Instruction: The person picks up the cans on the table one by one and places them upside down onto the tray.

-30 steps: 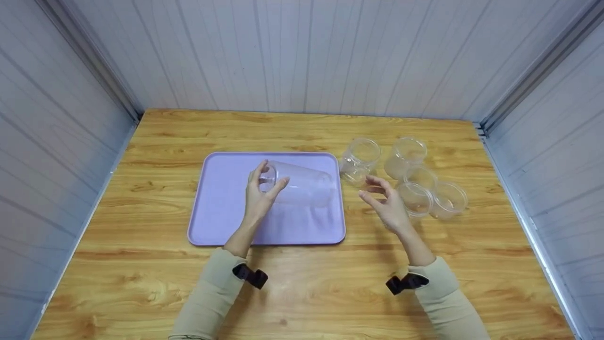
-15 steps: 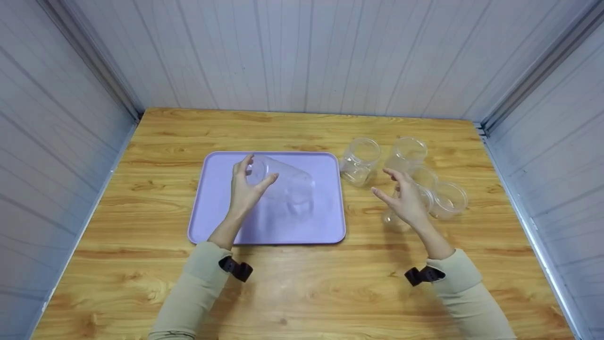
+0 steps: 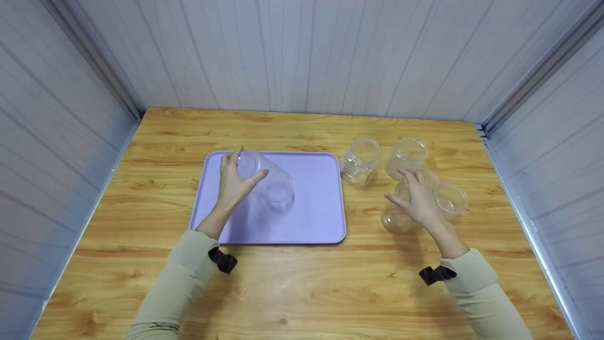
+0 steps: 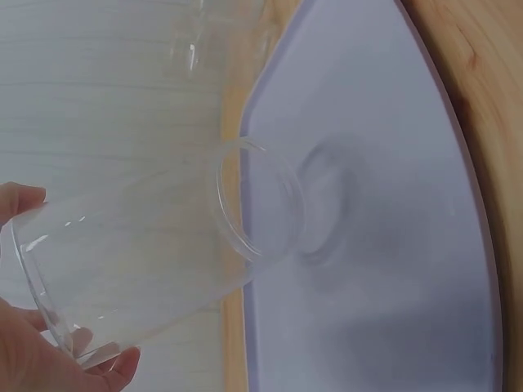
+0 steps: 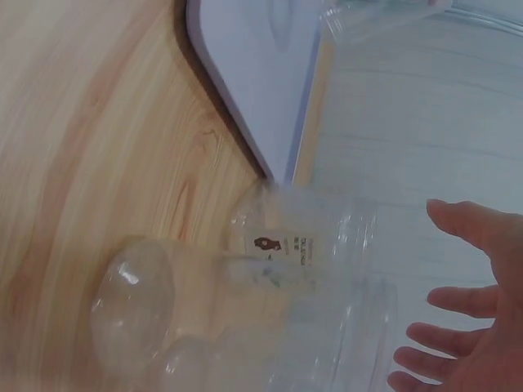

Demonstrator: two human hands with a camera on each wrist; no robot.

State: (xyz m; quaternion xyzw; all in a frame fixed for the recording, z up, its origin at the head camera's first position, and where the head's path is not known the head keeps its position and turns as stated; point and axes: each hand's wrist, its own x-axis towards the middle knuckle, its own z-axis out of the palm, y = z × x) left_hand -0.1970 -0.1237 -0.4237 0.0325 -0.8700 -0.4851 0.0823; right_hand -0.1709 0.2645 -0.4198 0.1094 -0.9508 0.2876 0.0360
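Note:
In the head view my left hand holds a large clear plastic jar by its upper end, fingers and thumb spread round it. The jar tilts, its lower end close over the purple tray. The left wrist view shows fingertips at the near end of the jar, and its far ring shows a reflection on the tray. My right hand has its fingers extended over a clear jar on the table, hiding part of it. In the right wrist view the fingers are apart, with nothing between them.
Several clear jars stand in a group right of the tray; one jar is right beside the tray edge, another jar farther back, and one more at the far right. Pale panel walls enclose the wooden table.
My left hand has carried the large jar leftward over the tray, turning its lower end toward me. The right hand has moved right, toward the jar group, and its front jar shows more.

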